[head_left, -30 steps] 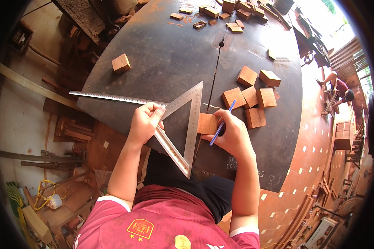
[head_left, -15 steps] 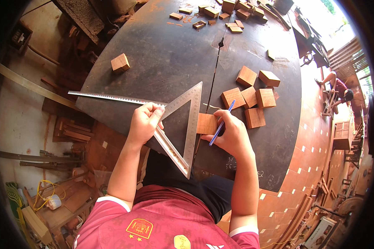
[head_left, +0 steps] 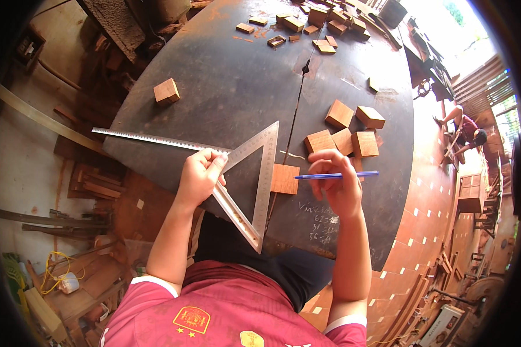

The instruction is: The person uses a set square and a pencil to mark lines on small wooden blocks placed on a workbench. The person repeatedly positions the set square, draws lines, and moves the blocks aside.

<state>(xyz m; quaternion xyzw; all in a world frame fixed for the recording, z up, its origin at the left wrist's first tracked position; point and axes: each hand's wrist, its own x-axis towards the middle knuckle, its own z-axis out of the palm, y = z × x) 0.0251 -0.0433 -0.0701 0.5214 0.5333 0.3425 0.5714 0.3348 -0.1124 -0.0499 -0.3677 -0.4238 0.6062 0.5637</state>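
A metal triangle set square (head_left: 266,168) is pinched at its left corner by my left hand (head_left: 200,182), whose fingers are closed. A long steel ruler (head_left: 150,137) runs leftward from the same hand over the dark table; whether the fingers grip it too, I cannot tell. Against the set square's right side lies a small wooden block (head_left: 285,179), flat on the tabletop. My right hand (head_left: 338,185) is raised just right of that block and closed on a blue pen (head_left: 367,173), its left end close to the block's edge.
Several wooden blocks (head_left: 340,114) cluster beyond my right hand on the dark table (head_left: 214,75). One block (head_left: 166,91) sits alone at left. More offcuts (head_left: 292,23) lie at the far end. Chalk marks (head_left: 318,222) show near the front edge. Another person (head_left: 466,130) is at far right.
My right hand has let go of the wooden block and shifted right, and the pen has swung from steep to nearly level. The left hand keeps its hold on the set square.
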